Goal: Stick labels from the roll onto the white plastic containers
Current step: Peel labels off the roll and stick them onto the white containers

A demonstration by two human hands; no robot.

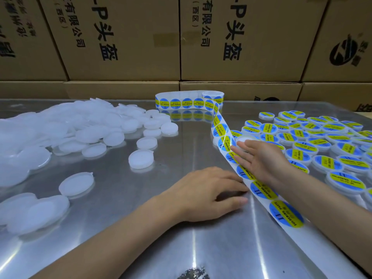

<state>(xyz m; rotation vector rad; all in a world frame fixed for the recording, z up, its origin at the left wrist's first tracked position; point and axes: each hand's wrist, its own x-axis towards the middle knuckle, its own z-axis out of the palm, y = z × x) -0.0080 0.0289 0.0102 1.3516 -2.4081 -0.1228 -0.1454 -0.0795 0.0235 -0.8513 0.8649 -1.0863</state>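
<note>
Label strip [259, 190] runs from its roll [189, 101] across the steel table [141, 248], your left hand [209, 194] flat just left of the strip, fingers relaxed, grasping nothing, your right hand [261, 158] laid open across the strip, fingertips touching an unlabelled container [244, 140], blank containers [60, 135] piled well left of the strip, labelled containers [322, 146] right of it.
</note>
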